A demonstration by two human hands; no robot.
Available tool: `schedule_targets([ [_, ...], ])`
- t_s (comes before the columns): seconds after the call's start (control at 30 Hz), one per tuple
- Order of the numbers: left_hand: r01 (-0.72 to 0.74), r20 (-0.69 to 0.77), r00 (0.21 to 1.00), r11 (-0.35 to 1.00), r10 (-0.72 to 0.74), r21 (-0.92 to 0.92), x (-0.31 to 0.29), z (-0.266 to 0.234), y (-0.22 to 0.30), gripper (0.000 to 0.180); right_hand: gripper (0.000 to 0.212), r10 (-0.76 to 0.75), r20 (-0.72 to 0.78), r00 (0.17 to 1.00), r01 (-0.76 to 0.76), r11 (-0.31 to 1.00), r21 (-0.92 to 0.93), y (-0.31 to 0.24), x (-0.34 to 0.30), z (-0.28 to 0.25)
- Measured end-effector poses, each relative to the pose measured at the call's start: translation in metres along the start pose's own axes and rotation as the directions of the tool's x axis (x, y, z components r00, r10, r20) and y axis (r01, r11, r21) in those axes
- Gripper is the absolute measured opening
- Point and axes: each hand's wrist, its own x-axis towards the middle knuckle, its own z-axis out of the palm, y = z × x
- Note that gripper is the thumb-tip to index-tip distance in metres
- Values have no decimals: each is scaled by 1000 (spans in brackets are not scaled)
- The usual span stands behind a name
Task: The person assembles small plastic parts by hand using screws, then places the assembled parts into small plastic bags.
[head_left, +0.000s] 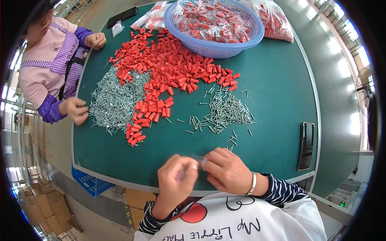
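Near the front edge of the table, my right hand (228, 169) pinches a small clear plastic bag (200, 160). My left hand (177, 176) is closed just beside the bag, its thumb close to the film. Motion blurs its fingers, and whatever they hold is hidden. Beyond my hands lies a loose pile of small silver screws (226, 110), with several strays trailing toward my right hand. Left of that spreads a big heap of red tapered plastic caps (177, 64). A larger pile of screws (116, 100) borders the caps on the far left.
A blue-purple plastic basket (217, 51) at the back holds filled bags of red pieces. Beside it sits a large clear sack (275, 22) of red parts. A phone (306, 146) lies at the right edge. A co-worker's hand (75, 110) hovers by the left screws.
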Motion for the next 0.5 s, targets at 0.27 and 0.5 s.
schedule_targets([
  [0.27,292,156,956,860,-249,-419,-6,-7,-19,18,23,-57,-131,990,79,982,170,1,1,-5],
  [0.5,117,-64,991,993,-118,-17,-3,3,-21,20,27,-55,-157,986,49,998,-42,6,-4,-15],
])
